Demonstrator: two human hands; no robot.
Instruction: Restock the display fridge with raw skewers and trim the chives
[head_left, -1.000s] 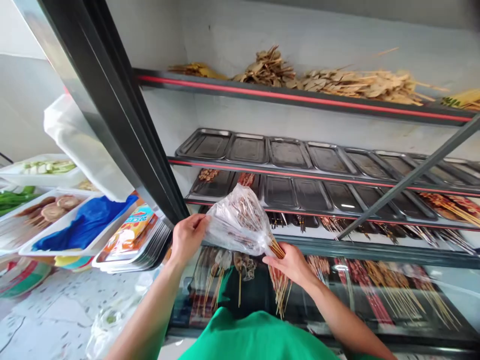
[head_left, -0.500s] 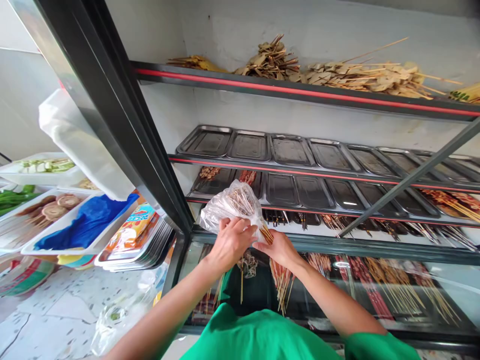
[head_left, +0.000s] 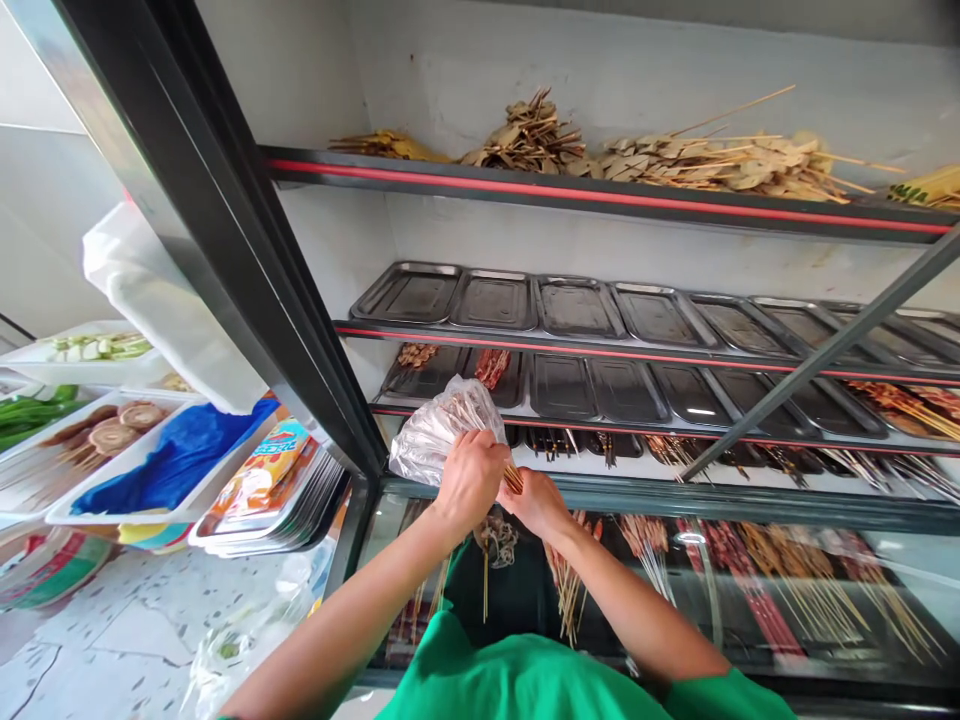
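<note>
A plastic bag (head_left: 426, 438) of skewers (head_left: 514, 478) is being held in front of the shelves (head_left: 525, 346). Its film is being gripped around the skewers by the left hand (head_left: 471, 482), fingers curled. The skewer ends are being clasped by the right hand (head_left: 538, 505). Ideally, skewers are being kept bundled and film is not being torn.

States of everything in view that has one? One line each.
Left hand, closed on plastic bag
Right hand, closed around skewers
Plastic bag, crumpled around skewers
Skewers, bundled, stick ends exposed
Blue plastic, crumpled in white tray
Orange packet, lying on stacked trays
Middle-shelf metal trays, flat, side by side
</note>
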